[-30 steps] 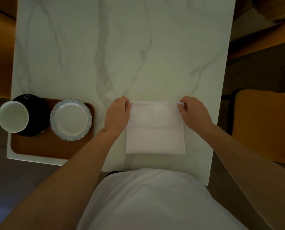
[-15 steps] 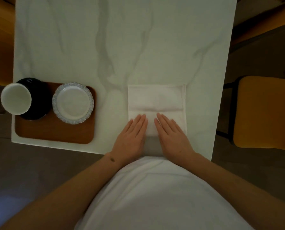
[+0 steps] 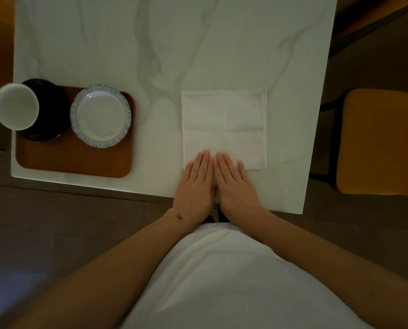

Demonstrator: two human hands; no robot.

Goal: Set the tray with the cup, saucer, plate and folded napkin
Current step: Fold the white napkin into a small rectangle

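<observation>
- Fingers [image 3: 204, 162] of both hands lie straight and flat, side by side, their tips pressing the near edge of the white napkin [image 3: 224, 119]; nothing is gripped by the left hand [image 3: 195, 186] or the right hand [image 3: 237, 186].
- Napkin sits folded on the marble tabletop [image 3: 150, 43], well apart from the wooden tray [image 3: 74, 162] at the left.
- On the tray stand the white cup [image 3: 16, 106], on a dark saucer [image 3: 48, 129], and just beside them a blue-rimmed plate [image 3: 100, 116].
- Judged as the creasing step: even pressure swept outward from the middle along the near edge should set the fold sharply without dragging the cloth.
- Next fold calls for lining up edges squarely; the right-hand edge already shows a slight offset between layers.
- Bare tray surface in front of the crockery looks the likely spot for the finished napkin.
- Hard to make out: dim light hides the napkin's layer count, and the cup covers much of the saucer.
- Cut off: the tabletop's far end.
</observation>
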